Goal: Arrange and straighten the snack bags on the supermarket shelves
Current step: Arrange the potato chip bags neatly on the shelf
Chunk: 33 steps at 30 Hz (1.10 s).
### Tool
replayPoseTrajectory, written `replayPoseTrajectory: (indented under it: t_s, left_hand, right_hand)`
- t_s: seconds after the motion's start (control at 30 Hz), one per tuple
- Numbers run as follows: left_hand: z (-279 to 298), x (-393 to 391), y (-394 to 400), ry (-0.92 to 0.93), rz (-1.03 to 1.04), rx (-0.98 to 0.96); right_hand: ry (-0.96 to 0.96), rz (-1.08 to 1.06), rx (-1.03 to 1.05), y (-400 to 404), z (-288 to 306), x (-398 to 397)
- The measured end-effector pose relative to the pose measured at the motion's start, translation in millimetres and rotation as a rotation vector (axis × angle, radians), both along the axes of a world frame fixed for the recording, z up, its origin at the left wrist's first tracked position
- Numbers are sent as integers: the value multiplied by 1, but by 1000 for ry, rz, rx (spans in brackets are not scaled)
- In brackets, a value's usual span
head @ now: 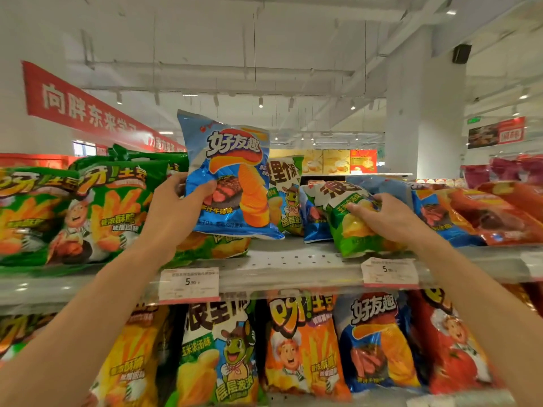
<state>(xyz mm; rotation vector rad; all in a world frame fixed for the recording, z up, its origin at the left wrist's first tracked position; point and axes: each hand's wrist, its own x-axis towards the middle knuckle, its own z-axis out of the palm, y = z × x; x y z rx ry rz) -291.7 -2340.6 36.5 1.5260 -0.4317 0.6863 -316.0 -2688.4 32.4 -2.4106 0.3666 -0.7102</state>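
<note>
My left hand [179, 207] grips the lower left edge of a blue chip bag [232, 168] and holds it upright above the top shelf [293, 262]. My right hand [382, 215] grips a green and white chip bag [346, 212] that leans tilted on the same shelf. Behind it stands another green and white bag [286, 195], and a small blue bag [314, 221] sits between them. Green bags [97, 207] fill the shelf to the left. Blue [435, 215] and red [499, 215] bags lie slumped to the right.
The lower shelf holds upright bags in yellow [132, 362], green [217, 353], orange [299, 345], blue [379, 339] and red [452, 342]. Price tags [189, 284] hang on the top shelf's front rail. A white pillar [426, 107] stands behind the aisle.
</note>
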Motion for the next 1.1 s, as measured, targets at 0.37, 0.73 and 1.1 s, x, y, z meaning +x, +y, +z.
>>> replayPoseTrajectory:
  t_s: [0.37,0.73,1.1]
  left_hand:
    - [7,-6,33,1,26,-83]
    - [6,-9,52,15,16,-89]
    - [4,-2,-30,11,-126,-43]
  right_hand:
    - [-331,180,226,73,-1,20]
    - [-192,366,252,104,-2,30]
    - [-311,466,360,68,20,6]
